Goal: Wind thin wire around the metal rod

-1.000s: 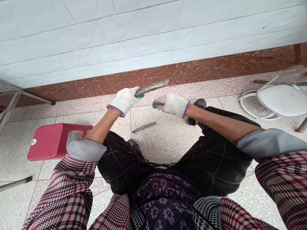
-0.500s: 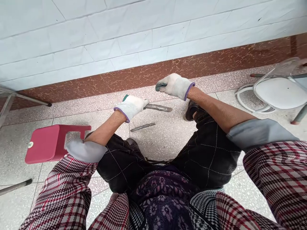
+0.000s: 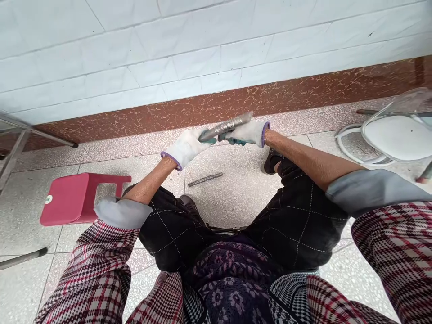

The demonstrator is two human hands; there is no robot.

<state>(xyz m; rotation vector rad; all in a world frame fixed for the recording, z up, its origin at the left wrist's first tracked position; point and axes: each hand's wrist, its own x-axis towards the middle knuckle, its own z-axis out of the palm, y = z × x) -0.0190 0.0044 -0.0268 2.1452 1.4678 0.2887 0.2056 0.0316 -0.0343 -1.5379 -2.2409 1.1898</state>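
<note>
A grey rod with ridged, wire-like winding along its middle slants up to the right above the floor. My left hand, in a white glove with green on the palm side, is closed on its lower left end. My right hand, gloved the same way, meets the rod's right half from below, its fingers curled against it. Part of the right fingers is hidden behind the rod. On the floor between my feet lies a second, thinner ridged rod, which neither hand touches.
A red plastic stool stands at the left, near my left forearm. Metal legs of some furniture reach in at far left. At the right is a white-seated chair. The tiled wall rises just ahead.
My left hand has turned and raised the rod, which now tilts up to the right. The right hand has lowered slightly, from apart to touching the rod.
</note>
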